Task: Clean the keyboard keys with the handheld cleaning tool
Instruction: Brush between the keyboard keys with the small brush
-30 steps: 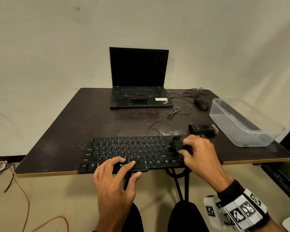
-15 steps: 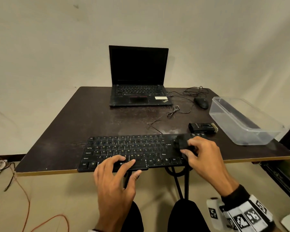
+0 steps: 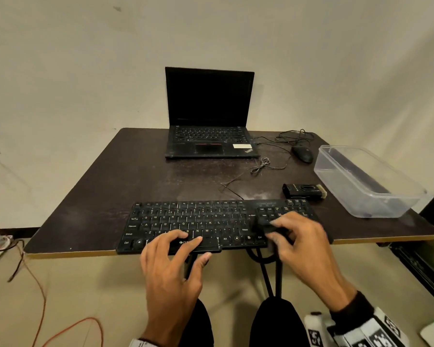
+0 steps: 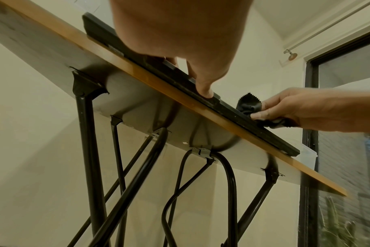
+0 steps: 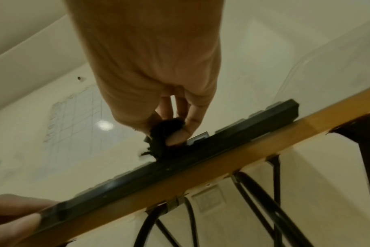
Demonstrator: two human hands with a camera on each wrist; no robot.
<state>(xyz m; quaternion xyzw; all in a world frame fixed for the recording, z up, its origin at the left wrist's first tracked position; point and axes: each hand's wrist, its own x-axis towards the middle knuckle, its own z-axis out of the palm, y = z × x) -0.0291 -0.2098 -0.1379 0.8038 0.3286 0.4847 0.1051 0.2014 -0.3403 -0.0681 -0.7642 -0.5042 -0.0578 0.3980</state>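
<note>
A black keyboard (image 3: pixel 198 221) lies along the table's near edge. My left hand (image 3: pixel 173 261) rests on its front middle, fingers spread flat over the space bar and thumb at the front rim (image 4: pixel 205 93). My right hand (image 3: pixel 303 246) pinches a bunched black cloth (image 3: pixel 263 224) and presses it on the keys right of the main block. The wrist views show the cloth (image 4: pixel 248 104) (image 5: pixel 165 133) held between thumb and fingertips against the keyboard (image 5: pixel 180 167). A small black brush tool (image 3: pixel 303 190) lies untouched behind the keyboard's right end.
An open black laptop (image 3: pixel 208 144) stands at the back of the dark table (image 3: pixel 135 184). A wired mouse (image 3: pixel 302 154) and loose cables (image 3: pixel 261 166) lie right of it. A clear plastic tub (image 3: pixel 361 181) fills the right side. Black table legs (image 4: pixel 87 150) run below.
My right hand has drawn the cloth slightly left and toward the keyboard's near rows. The left hand has stayed on the front of the keyboard.
</note>
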